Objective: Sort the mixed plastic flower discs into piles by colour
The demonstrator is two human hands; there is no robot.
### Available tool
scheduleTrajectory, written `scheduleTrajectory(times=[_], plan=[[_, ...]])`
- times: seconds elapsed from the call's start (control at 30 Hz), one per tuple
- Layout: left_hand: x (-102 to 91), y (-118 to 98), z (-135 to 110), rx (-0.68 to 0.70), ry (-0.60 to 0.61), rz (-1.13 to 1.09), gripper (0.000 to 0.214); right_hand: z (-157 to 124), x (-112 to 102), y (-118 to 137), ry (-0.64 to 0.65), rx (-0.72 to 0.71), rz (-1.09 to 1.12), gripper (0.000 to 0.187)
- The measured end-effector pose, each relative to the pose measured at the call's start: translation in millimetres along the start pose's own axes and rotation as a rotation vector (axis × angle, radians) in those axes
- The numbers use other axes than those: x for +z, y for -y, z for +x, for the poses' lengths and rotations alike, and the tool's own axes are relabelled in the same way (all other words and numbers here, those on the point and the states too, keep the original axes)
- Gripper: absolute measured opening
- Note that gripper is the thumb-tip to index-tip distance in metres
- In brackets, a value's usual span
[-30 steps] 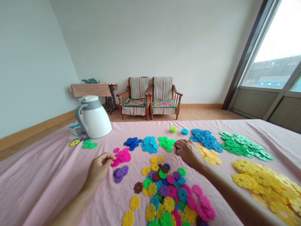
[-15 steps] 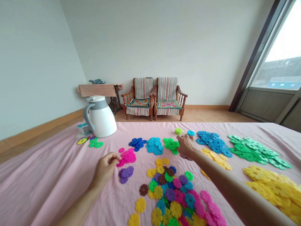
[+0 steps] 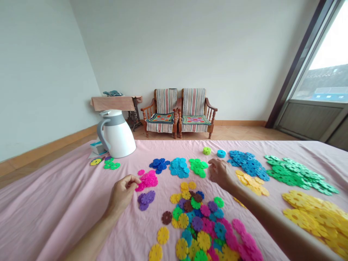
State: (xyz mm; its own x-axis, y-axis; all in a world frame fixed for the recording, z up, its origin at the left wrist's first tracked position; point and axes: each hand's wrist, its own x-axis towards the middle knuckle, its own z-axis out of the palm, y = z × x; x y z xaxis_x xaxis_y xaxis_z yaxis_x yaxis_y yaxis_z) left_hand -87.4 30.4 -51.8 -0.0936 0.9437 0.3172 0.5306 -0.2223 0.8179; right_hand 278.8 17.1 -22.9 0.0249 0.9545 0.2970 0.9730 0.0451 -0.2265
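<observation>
My left hand (image 3: 125, 188) has thumb and forefinger pinched together at the left edge of a pile of pink flower-shaped plastic discs (image 3: 148, 179); whether something is in the pinch is hidden. Just below lie purple discs (image 3: 146, 200). My right hand (image 3: 222, 174) is low over the cloth, fingers curled down, right of a bright green pile (image 3: 198, 167). What its fingertips hold, if anything, is out of sight. Beyond it stand a lime green stack (image 3: 207, 150) and a light blue stack (image 3: 221, 153). A mixed heap of discs (image 3: 197, 224) lies between my forearms.
Dark blue (image 3: 159, 165) and light blue piles (image 3: 179, 167) lie in a row. On the right are blue (image 3: 248, 165), green (image 3: 299, 174) and yellow piles (image 3: 318, 217). A white jug (image 3: 119, 139) stands at the back left on the pink cloth (image 3: 81, 203). Two chairs (image 3: 179, 112) are behind.
My right hand has drawn back from beside the lime green stack and moved down, nearer me. The lime stack now shows fully. My left hand has stayed by the pink pile.
</observation>
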Motion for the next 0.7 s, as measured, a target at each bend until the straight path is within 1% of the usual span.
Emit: scheduleTrajectory(times=[0.13, 0.2, 0.27, 0.33, 0.4, 0.57, 0.7], plan=[[1.8, -10.0, -3.6, 0.019, -0.012, 0.035, 0.017, -52.6, -8.2, -6.1, 0.005, -0.025, 0.058, 0.023], [2.9, -12.7, -5.3, 0.031, -0.006, 0.051, 0.018, -73.0, -7.6, -10.0, 0.031, -0.054, 0.165, 0.02], [3.7, -12.8, -6.1, 0.034, -0.003, 0.064, 0.018, -85.1, -5.9, -12.2, 0.078, -0.11, 0.286, 0.019], [3.5, -11.2, -6.1, 0.032, -0.008, 0.073, 0.018, -89.6, -4.7, -12.5, 0.131, -0.155, 0.355, 0.022], [2.5, -9.0, -5.5, 0.033, -0.015, 0.078, 0.018, -89.4, -4.0, -12.0, 0.17, -0.163, 0.371, 0.021], [1.1, -3.9, -3.0, 0.019, -0.02, 0.085, 0.017, -82.9, -4.5, -13.8, 0.185, -0.096, 0.422, 0.012], [2.7, -1.9, -1.1, 0.004, -0.005, 0.079, 0.017, -68.7, -8.2, -12.8, 0.204, -0.037, 0.539, 0.009]])
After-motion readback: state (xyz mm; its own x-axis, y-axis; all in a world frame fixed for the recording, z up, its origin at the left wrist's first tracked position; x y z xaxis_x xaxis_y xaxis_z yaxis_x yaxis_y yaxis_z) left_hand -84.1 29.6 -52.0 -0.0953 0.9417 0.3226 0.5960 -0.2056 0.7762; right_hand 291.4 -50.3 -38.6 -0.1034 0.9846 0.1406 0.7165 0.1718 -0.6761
